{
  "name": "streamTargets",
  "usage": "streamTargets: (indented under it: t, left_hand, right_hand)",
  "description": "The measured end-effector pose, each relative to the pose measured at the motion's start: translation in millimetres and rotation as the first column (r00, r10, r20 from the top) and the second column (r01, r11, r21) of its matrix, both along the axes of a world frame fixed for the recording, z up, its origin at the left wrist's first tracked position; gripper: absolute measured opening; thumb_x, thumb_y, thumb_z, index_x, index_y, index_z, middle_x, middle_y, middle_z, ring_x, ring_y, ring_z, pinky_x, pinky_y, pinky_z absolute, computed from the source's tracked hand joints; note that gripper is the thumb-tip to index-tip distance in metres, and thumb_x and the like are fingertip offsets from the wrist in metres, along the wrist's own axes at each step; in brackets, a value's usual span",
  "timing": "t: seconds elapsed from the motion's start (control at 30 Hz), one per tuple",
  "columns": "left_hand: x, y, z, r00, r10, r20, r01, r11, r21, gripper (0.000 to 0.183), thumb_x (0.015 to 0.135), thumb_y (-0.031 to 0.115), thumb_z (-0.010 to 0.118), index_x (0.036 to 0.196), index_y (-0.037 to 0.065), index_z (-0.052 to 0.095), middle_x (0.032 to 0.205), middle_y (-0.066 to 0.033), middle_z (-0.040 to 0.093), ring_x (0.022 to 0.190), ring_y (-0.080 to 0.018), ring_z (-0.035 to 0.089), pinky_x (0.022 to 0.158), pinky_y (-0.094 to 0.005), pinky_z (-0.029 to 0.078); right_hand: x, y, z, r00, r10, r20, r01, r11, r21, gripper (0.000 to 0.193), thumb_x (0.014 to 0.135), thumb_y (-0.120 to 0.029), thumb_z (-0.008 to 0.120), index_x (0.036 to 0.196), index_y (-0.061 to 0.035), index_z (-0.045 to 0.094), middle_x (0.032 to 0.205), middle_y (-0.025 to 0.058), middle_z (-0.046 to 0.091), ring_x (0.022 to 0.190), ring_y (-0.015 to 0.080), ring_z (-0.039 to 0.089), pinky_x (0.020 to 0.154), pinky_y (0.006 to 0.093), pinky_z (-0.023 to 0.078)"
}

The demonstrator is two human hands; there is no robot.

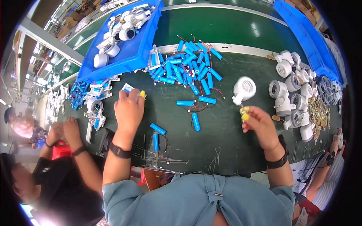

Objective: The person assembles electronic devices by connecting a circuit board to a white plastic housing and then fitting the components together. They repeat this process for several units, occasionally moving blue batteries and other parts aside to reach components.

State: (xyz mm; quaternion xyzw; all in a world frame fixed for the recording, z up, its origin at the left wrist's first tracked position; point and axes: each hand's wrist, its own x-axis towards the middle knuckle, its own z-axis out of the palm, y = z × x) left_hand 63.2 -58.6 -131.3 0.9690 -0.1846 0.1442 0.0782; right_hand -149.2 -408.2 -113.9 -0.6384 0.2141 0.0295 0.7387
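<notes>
My right hand point(262, 126), with yellow covers on its fingertips, pinches the lower end of a round white fan head point(245, 89) with a slotted grille. The fan head is held up over the green table, its short neck pointing down at my fingers. My left hand point(128, 111) has its fingers closed at a white plastic shell point(128, 87) with a bit of blue in it; the hand hides most of the shell. One fingertip there also wears a yellow cover. Between my hands lie several loose blue battery cells with wires point(195, 121).
A heap of blue cells point(188, 64) lies at the table's far middle. A blue tray point(143, 49) of white parts stands at back left. White fan heads point(284, 107) and small metal pieces point(318, 118) cover the right. A co-worker's hands point(69, 130) rest at the left.
</notes>
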Motion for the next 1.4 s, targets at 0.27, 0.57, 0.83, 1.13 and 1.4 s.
streamTargets:
  t: [0.27,0.57,0.83,1.13,1.4]
  left_hand:
    - [60.0,-8.7,-25.0,0.963,-0.173,0.208,0.212,0.960,-0.183,0.031,0.085,0.013,0.063,0.112,-0.002,0.061,0.109,-0.0204,0.063,0.098,-0.0350,0.061,0.087,-0.0424,0.049]
    - [94.1,6.9,-4.5,0.848,-0.358,-0.391,-0.522,-0.430,-0.737,0.095,0.079,0.047,0.079,0.139,-0.008,0.029,0.132,-0.0217,0.046,0.124,-0.0324,0.050,0.108,-0.0451,0.042]
    - [110.7,9.0,39.0,0.748,-0.513,-0.422,-0.638,-0.378,-0.671,0.061,0.085,0.049,0.071,0.117,-0.001,0.057,0.115,-0.0157,0.056,0.102,-0.0288,0.057,0.083,-0.0382,0.055]
    - [119.8,32.6,69.6,0.628,-0.686,-0.368,-0.676,-0.248,-0.694,0.073,0.085,0.051,0.070,0.123,-0.008,0.049,0.121,-0.0206,0.055,0.104,-0.0329,0.058,0.084,-0.0397,0.054]
    - [123.3,32.8,44.2,0.604,-0.694,-0.392,-0.688,-0.206,-0.696,0.070,0.086,0.049,0.068,0.123,-0.007,0.049,0.122,-0.0198,0.055,0.113,-0.0347,0.054,0.090,-0.0418,0.051]
  right_hand:
    - [-6.2,20.9,-4.6,0.999,0.025,-0.020,-0.027,0.990,-0.136,0.018,0.095,-0.009,0.059,0.111,-0.0018,0.057,0.085,0.0009,0.061,0.067,0.0063,0.058,0.055,0.0207,0.047]
    - [87.8,77.0,23.1,0.807,0.366,0.464,0.299,0.425,-0.855,0.029,0.082,-0.016,0.071,0.107,-0.0079,0.059,0.088,0.0112,0.057,0.078,0.0324,0.061,0.066,0.0411,0.050]
    - [284.9,126.4,-15.7,0.892,0.390,0.231,0.130,0.267,-0.955,0.050,0.080,-0.041,0.070,0.104,0.0028,0.063,0.106,0.0172,0.058,0.108,0.0330,0.055,0.093,0.0433,0.046]
    - [347.2,202.7,-20.9,0.894,0.443,0.059,-0.076,0.281,-0.957,0.057,0.079,-0.049,0.066,0.122,-0.0130,0.066,0.121,0.0107,0.059,0.113,0.0329,0.052,0.094,0.0452,0.039]
    - [294.2,213.7,-44.1,0.675,0.718,0.172,-0.071,0.295,-0.953,0.037,0.072,-0.042,0.072,0.094,-0.0120,0.075,0.109,0.0130,0.061,0.112,0.0342,0.050,0.092,0.0455,0.041]
